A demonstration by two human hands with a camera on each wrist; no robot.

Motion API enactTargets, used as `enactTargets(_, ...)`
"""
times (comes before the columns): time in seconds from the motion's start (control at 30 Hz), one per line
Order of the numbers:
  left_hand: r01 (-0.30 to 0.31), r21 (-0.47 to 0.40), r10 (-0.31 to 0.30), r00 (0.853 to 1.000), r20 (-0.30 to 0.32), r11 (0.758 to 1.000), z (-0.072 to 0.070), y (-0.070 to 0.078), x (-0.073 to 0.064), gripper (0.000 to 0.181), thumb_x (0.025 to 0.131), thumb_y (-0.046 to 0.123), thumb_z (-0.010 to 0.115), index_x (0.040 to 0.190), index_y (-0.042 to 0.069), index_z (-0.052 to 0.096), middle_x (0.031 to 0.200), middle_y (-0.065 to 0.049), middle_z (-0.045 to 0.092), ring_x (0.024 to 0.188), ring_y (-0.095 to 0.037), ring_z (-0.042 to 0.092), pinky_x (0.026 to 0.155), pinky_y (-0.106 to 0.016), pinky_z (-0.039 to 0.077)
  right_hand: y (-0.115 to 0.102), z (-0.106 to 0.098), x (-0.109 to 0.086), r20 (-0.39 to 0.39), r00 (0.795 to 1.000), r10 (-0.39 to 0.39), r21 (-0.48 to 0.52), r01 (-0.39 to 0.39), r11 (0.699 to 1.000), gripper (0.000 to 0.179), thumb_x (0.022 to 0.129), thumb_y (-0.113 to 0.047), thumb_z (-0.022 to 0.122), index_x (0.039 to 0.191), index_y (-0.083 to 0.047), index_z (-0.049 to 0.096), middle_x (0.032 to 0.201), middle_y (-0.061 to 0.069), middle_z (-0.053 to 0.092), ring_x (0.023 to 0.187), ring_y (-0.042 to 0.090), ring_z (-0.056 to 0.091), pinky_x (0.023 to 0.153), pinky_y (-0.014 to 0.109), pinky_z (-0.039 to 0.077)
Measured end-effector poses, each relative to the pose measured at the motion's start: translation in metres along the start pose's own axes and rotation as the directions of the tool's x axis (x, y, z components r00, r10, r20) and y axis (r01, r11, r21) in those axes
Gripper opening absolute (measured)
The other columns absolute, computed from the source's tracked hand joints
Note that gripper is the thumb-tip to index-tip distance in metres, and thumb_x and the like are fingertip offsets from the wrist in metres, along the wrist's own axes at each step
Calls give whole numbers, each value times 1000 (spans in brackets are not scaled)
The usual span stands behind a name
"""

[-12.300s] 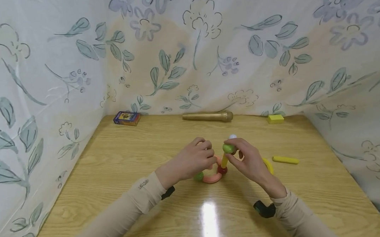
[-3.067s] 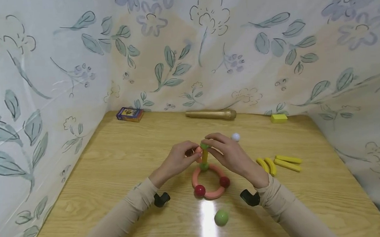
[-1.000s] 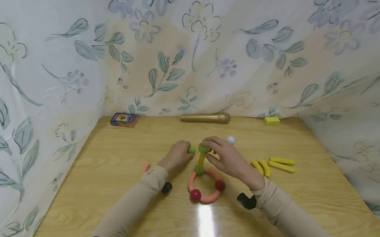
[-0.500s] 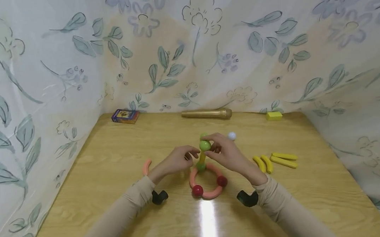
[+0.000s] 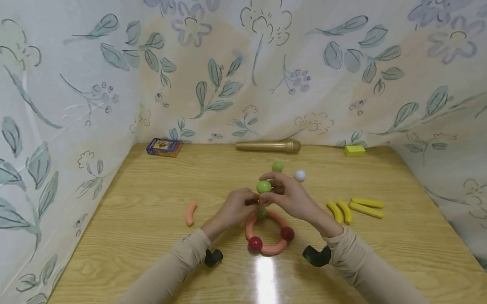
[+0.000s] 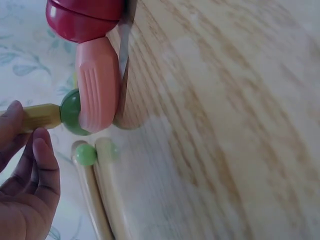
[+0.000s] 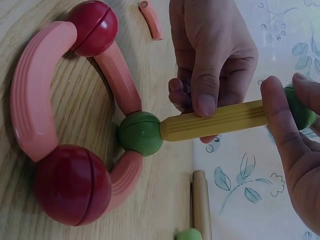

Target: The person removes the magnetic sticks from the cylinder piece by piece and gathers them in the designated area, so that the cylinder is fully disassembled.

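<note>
A loose pink piece lies on the table, left of a person's left hand, its thumb and fingers pinching the shaft of a yellow rod. The rod stands roughly upright, its long axis running from the lower green ball, part of a pink ring with two red balls, to the upper green ball. The left hand is nearer the shaft; the right hand, nearer the top, curls thumb and fingers about the upper green ball from the right. A finger hides the joint, so whether the rod is seated cannot be told. Farther right lie curved yellow pieces.
</note>
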State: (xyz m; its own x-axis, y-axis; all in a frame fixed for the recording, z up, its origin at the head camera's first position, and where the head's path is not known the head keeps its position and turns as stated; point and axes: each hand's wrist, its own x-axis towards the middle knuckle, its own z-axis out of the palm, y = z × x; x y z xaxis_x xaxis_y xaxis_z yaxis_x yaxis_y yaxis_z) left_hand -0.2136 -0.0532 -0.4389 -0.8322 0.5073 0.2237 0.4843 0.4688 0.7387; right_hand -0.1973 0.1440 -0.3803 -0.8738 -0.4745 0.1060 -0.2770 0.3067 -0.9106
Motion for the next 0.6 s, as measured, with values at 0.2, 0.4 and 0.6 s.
enactTargets(0.2,0,16,0,1000,7,1000,-1,0,1,14,87,13,74,98,5,76,90,-6,69,82,-10,59,71,-18,48,1,-1,-1,6,1000,-15,-2,15,1000,41,94,-7,62,133,2,49,107,22,68,96,26,71,79,40,59)
enactTargets(0.4,38,18,-39,997,73,999,-2,-1,0,17,88,17,73,100,6,75,90,-5,68,79,-10,57,68,-19,47,2,0,-1,-5,1000,-26,-10,26,1000,39,95,-4,60,132,2,48,106,23,68,88,24,71,77,36,60)
enactTargets(0.6,153,43,-157,979,130,987,-8,-12,-15,32,93,20,64,115,-3,67,95,-8,68,84,-13,60,74,-27,51,2,1,-2,-21,999,-37,-6,36,999,35,97,-3,57,130,-1,48,101,23,68,84,21,71,78,46,58)
